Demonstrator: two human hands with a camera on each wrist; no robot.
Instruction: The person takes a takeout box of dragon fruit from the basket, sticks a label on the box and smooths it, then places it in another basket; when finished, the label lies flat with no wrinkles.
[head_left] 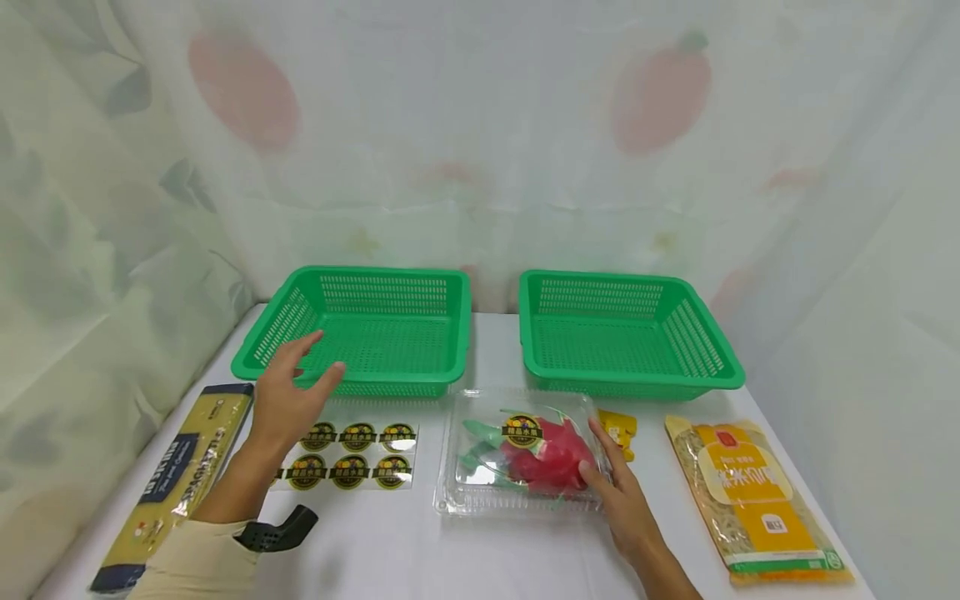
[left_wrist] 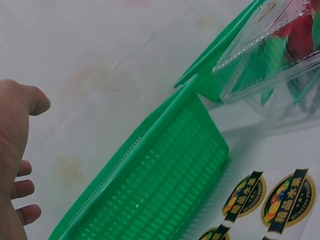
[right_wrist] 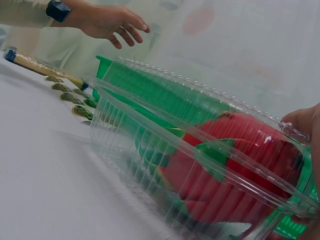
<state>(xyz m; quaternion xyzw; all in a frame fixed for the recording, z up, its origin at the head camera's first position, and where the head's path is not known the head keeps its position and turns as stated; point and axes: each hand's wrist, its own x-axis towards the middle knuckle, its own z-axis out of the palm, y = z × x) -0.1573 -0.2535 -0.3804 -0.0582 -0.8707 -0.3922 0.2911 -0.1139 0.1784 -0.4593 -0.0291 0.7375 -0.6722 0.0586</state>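
Observation:
My right hand point(head_left: 624, 504) grips the right side of a clear plastic clamshell box point(head_left: 468, 498). Inside the box lies a red dragon fruit point(head_left: 558, 454) with green leafy tips, seen close up in the right wrist view. A round black-and-gold sticker point(head_left: 522, 432) sits on the lid. My left hand point(head_left: 288, 404) hovers in the air at the front left of the left green basket point(head_left: 352, 385), fingers spread and holding nothing. Below it lies a clear sheet of round stickers point(head_left: 351, 471), partly hidden behind the forearm.
A second green basket point(head_left: 630, 385) stands at the back right. At the far left lies a pack of spaghetti point(head_left: 176, 475); at the right lies an orange-labelled noodle bag point(head_left: 757, 500). A small yellow packet point(head_left: 618, 432) lies right of the clear box. Curtains hang behind and beside the table.

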